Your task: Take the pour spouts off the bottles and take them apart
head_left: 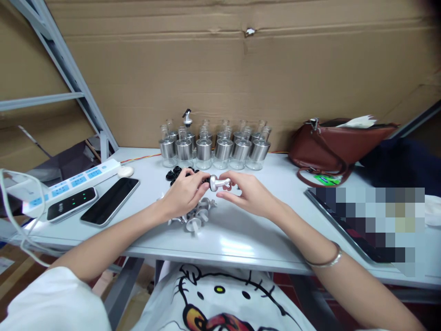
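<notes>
Both my hands meet over the middle of the grey table. My right hand pinches a silver pourer spout by its thin stem. My left hand is closed around a small black part at the spout's wide end; I cannot make the part out clearly. Under my hands lies a heap of several more silver spouts. Small black caps lie just beyond my left hand. Behind them stand several glass bottles with steel sleeves, one fitted with a spout.
A white power strip, a power bank and a dark phone lie at the left. A brown leather bag rests at the back right, with a blurred flat item in front of it. Cardboard backs the table.
</notes>
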`<state>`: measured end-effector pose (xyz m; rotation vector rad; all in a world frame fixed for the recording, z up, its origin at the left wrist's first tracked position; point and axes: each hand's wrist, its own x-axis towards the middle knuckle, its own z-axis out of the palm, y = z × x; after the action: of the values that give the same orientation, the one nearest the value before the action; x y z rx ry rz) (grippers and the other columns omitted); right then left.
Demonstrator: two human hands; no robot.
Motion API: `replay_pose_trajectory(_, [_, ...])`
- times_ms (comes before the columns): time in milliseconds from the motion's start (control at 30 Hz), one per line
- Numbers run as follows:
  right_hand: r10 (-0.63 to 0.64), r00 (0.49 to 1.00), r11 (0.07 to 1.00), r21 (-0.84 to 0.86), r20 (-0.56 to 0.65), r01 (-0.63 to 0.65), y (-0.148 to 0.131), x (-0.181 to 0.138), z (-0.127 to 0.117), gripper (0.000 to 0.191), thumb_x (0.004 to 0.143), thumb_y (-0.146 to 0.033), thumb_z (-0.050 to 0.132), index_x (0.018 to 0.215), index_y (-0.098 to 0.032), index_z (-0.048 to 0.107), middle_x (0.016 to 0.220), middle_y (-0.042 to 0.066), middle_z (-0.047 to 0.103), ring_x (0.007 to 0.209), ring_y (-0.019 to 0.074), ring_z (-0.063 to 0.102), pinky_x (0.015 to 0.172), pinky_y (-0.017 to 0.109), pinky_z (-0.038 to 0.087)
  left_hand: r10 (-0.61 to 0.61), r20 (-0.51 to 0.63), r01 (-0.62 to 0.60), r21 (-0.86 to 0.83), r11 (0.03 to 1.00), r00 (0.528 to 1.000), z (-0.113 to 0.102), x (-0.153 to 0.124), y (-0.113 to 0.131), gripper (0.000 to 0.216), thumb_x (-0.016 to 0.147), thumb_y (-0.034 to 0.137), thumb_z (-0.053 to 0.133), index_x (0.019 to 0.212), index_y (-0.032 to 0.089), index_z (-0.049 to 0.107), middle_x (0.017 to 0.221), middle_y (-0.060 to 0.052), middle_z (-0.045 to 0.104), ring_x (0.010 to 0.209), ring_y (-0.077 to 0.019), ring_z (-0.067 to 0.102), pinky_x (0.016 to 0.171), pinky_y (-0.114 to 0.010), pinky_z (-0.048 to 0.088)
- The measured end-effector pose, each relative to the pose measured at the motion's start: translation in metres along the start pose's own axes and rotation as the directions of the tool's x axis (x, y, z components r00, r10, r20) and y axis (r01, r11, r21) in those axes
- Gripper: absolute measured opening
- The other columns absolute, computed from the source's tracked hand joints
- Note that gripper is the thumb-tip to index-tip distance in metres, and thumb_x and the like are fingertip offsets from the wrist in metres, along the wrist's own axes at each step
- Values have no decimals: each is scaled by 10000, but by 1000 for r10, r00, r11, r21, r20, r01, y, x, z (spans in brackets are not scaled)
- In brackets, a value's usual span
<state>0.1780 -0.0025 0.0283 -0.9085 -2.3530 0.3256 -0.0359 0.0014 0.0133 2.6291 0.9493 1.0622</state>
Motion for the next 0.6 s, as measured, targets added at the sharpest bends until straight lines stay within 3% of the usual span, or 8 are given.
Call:
replay_pose_trajectory(67, [-53,999,997,-55,1,53,0,0,2,304,901,-439,513,1018,-163,566,862,76,665,748,177,599,662,268,409,-12,43,13,-30,999,999,-1,1,0,267,939,300,329,989,174,558,788,-49,655,715,-203,531,841,-374,330])
replay_pose_trajectory(167, [-90,996,991,-100,15,91,-3,1,5,335,944,-448,413,911,-163,586,821,88,666,718,182,592,664,285,397,-21,92,23,-21,999,996,-2,1,0,289,951,314,288,962,182,545,817,-50,656,737,-202,537,837,-369,330])
replay_pose_trajectory(233, [-30,999,998,-55,23,31,-6,2,4,391,956,-464,359,821,-168,576,732,64,639,651,163,565,629,275,380,-6,95,4,22,1000,995,-1,1,-1,286,950,336,300,1000,172,529,852,-61,660,757,-207,552,842,-374,326])
replay_pose_trajectory(300, [78,995,990,116,66,-85,-9,2,1,435,953,-491,337,743,-172,547,643,32,597,590,137,538,606,263,379,24,76,-31,94,995,997,-1,0,-2,277,945,353,332,1036,158,508,866,-68,662,758,-208,571,854,-385,317])
replay_pose_trajectory(367, [145,967,898,382,207,-217,-11,2,-3,456,936,-533,346,715,-173,518,575,-1,564,525,114,521,594,261,399,80,53,-88,166,982,995,0,-1,-2,271,945,366,347,1044,157,486,877,-67,664,741,-200,587,860,-390,311])
replay_pose_trajectory(433, [118,923,738,590,367,-329,-12,2,-6,458,905,-574,394,738,-165,516,537,-26,548,463,95,499,568,260,409,178,34,-181,230,956,983,-1,-2,-1,267,950,374,335,1039,163,471,890,-63,668,733,-191,596,858,-388,318])
replay_pose_trajectory(500, [70,889,618,680,452,-394,-11,2,-7,445,870,-581,467,773,-152,532,514,-48,531,420,77,462,528,251,390,288,14,-279,301,912,958,-2,-1,1,262,955,367,312,1031,168,464,880,-57,675,744,-190,603,850,-383,332])
replay_pose_trajectory(600, [63,878,524,733,475,-434,-10,2,-4,396,846,-529,551,774,-139,553,509,-67,498,412,54,417,488,231,341,372,-1,-341,401,850,928,-4,0,4,239,952,316,283,985,172,471,824,-44,681,728,-181,606,837,-374,353])
